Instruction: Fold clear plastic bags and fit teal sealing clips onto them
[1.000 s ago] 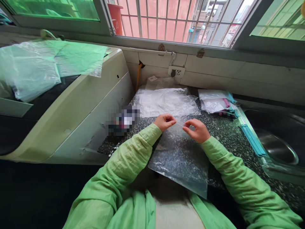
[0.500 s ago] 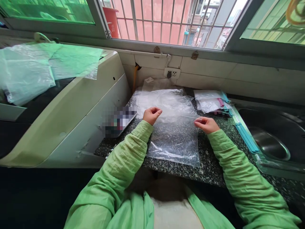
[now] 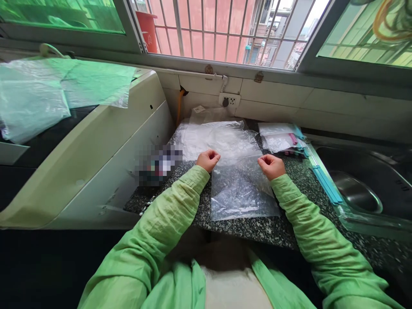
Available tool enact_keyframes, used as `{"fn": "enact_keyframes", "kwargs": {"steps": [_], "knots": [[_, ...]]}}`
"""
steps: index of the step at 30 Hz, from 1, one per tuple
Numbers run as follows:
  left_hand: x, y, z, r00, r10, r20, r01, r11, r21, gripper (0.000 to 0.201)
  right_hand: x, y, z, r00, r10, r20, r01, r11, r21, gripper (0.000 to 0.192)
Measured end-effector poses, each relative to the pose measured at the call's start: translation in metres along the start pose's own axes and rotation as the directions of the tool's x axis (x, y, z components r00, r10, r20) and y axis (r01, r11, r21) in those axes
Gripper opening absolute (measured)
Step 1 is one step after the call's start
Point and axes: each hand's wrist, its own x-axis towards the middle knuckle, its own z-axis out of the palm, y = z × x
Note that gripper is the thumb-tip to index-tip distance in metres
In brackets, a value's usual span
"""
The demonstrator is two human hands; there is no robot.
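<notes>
A clear plastic zip bag [image 3: 241, 191] lies on the dark speckled counter [image 3: 289, 227] in front of me. My left hand [image 3: 208, 159] pinches the bag's top left corner. At the top right corner my right hand [image 3: 271, 165] pinches the same edge. Both fists are closed on the bag's top strip, and the bag hangs slack and crinkled between them. Just beyond my hands lies a pile of more clear plastic bags [image 3: 215, 137].
A small stack of bags with pink and teal zip strips [image 3: 283, 139] lies at the back right. A steel sink [image 3: 360, 193] sits to the right, with teal strips [image 3: 325, 182] along its rim. A cream appliance [image 3: 96, 141] stands on the left, draped with plastic sheets [image 3: 58, 90].
My hands first spread apart along the bag's top edge, stretching it flat, then came closer together again. The bag now lies slacker and more crinkled on the counter.
</notes>
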Motion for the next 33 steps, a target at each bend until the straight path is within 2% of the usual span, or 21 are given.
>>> {"fn": "enact_keyframes", "kwargs": {"steps": [3,6,11,14,16,18,21,26,27,30,33], "knots": [[0.001,-0.006,0.002,0.999,0.002,0.037,-0.004,0.999,0.046,0.014,0.001,-0.005,0.004,0.991,0.091,0.103,-0.103,0.987,0.12,0.026],[0.002,-0.007,0.002,0.999,-0.013,0.048,0.008,0.996,0.088,0.015,0.002,-0.017,0.005,0.948,0.182,0.26,-0.235,0.953,0.192,0.029],[0.002,-0.004,-0.001,0.999,-0.003,0.044,-0.004,0.99,0.144,0.016,0.002,-0.043,0.008,0.821,0.3,0.485,-0.428,0.887,0.176,0.04],[0.004,-0.006,-0.003,0.999,-0.018,0.048,0.011,0.99,0.143,0.016,0.002,-0.052,0.012,0.735,0.314,0.601,-0.529,0.82,0.219,0.043],[0.005,-0.007,-0.003,0.998,-0.037,0.049,0.03,0.989,0.144,0.015,0.001,-0.05,0.014,0.7,0.299,0.648,-0.578,0.77,0.269,0.042],[0.006,-0.009,-0.004,0.998,-0.047,0.046,0.04,0.986,0.159,0.016,-0.002,-0.043,0.013,0.695,0.301,0.653,-0.601,0.741,0.298,0.04],[0.007,-0.009,-0.005,0.998,-0.053,0.024,0.047,0.978,0.203,0.015,-0.011,-0.028,0.005,0.702,0.364,0.613,-0.616,0.742,0.265,0.043],[0.009,-0.011,-0.007,0.991,-0.062,-0.118,0.09,0.964,0.252,0.012,-0.041,-0.013,-0.025,0.651,0.45,0.611,-0.659,0.736,0.159,0.054],[0.009,-0.011,-0.007,0.987,-0.077,-0.142,0.11,0.963,0.246,0.011,-0.048,-0.012,-0.031,0.653,0.454,0.607,-0.65,0.747,0.141,0.054],[0.007,-0.009,-0.006,0.971,-0.176,-0.159,0.204,0.961,0.185,0.01,-0.064,-0.009,-0.041,0.695,0.444,0.565,-0.57,0.819,0.058,0.048],[0.004,-0.008,-0.004,0.965,-0.249,-0.088,0.261,0.95,0.173,0.012,-0.068,-0.01,-0.046,0.791,0.37,0.488,-0.405,0.914,-0.036,0.031]]}}
